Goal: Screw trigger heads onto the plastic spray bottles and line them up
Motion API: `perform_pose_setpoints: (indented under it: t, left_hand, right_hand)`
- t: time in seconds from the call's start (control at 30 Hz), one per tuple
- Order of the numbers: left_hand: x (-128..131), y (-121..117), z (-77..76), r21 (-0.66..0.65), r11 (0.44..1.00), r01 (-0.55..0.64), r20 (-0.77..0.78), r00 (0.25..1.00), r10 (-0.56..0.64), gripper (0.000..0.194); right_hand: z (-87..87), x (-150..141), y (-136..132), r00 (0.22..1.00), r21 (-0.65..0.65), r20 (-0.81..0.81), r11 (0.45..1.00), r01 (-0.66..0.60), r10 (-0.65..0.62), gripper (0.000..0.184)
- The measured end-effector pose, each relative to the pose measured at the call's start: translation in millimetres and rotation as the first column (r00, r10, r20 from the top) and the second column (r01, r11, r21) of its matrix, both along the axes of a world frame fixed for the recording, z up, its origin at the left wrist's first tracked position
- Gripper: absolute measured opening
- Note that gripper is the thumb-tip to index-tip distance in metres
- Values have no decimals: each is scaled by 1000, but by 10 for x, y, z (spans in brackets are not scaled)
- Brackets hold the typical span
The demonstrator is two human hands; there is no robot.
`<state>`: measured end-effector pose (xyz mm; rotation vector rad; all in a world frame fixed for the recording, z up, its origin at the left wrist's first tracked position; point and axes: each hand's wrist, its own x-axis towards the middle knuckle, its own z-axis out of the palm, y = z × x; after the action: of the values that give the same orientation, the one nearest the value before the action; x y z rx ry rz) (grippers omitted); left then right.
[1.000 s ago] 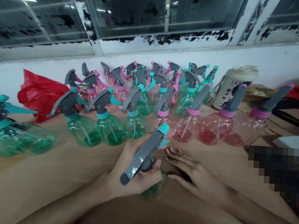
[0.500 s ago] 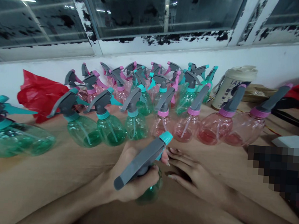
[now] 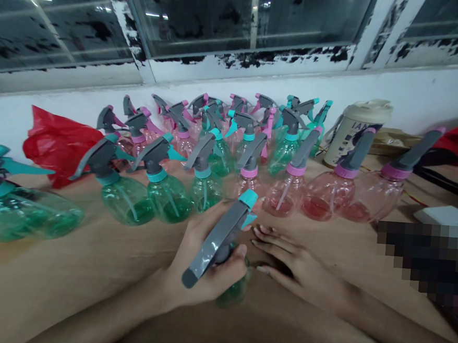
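Note:
My left hand (image 3: 203, 258) is wrapped round the neck of a green spray bottle (image 3: 233, 291) with a grey head and turquoise nozzle. The nozzle points away from me, and much of the bottle is hidden behind the hand. Flat on the table just to the right lies my right hand (image 3: 291, 262), its fingers stretched out and holding nothing. Beyond the hands stands a front row of spray bottles, among them a green one (image 3: 169, 206) with a turquoise collar and a pink one (image 3: 324, 201) with a pink collar.
Several more pink and green spray bottles crowd behind, near the white wall (image 3: 227, 82). A red plastic bag (image 3: 60, 144) sits at the left, a cream tumbler (image 3: 353, 133) at the back right. A white box (image 3: 445, 220) lies on the table's right side.
The spray bottle in my left hand has turned slightly, its nozzle shifting a little left and away from me. My right hand has hardly moved.

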<state>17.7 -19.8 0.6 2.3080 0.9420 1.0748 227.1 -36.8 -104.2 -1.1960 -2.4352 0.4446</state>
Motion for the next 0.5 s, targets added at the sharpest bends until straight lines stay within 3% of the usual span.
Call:
perform_pose_setpoints:
  t: [0.5]
  left_hand:
    - [-26,-8,-52,-95,995,3,17,1000,-2,32]
  right_hand:
    - [-2,9,0,999,3,-45,1000,-3,3,46]
